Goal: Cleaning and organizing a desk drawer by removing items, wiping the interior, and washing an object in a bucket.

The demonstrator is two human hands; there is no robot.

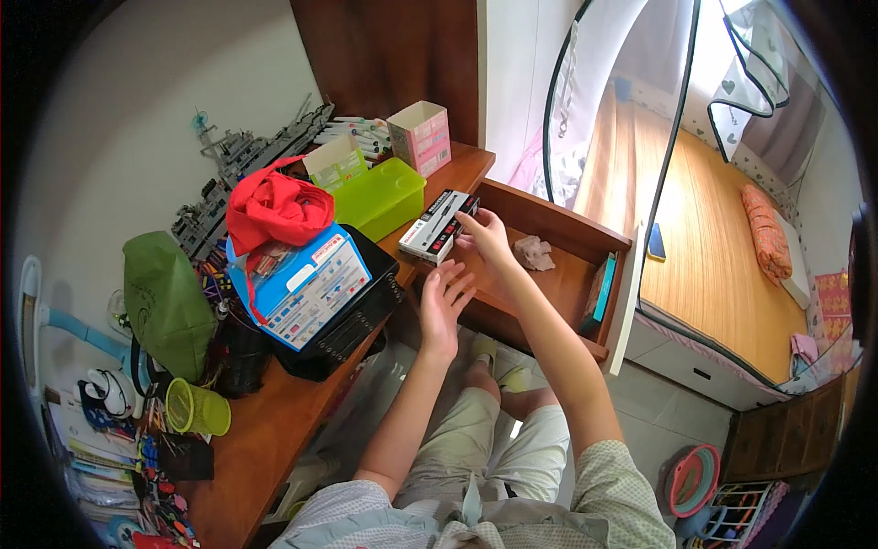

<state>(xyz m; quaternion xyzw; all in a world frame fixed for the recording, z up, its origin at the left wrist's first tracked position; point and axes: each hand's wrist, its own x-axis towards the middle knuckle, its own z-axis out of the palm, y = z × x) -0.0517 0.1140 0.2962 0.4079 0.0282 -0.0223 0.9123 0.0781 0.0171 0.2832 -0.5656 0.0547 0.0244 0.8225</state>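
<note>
A small flat white, black and red box [437, 225] is at the desk edge, beside the open wooden drawer [549, 206]. My right hand [487, 240] has its fingers and thumb on the right end of that box. Just below it, my left hand [443, 311] is held palm up with its fingers spread, and nothing lies in it. Inside the drawer are a crumpled pale tissue [534, 253] and a thin teal box [600, 291] standing against the right side. Whether the white box rests on the desk or is slightly raised, I cannot tell.
On the desk [242, 455] stand a green container [380, 197], a pink carton [421, 137], a blue box [315, 284] with red cloth [279, 209], a green bag [165, 302] and a yellow-green mesh cup [198, 408]. A netted bed [700, 220] holding a phone [656, 242] lies right.
</note>
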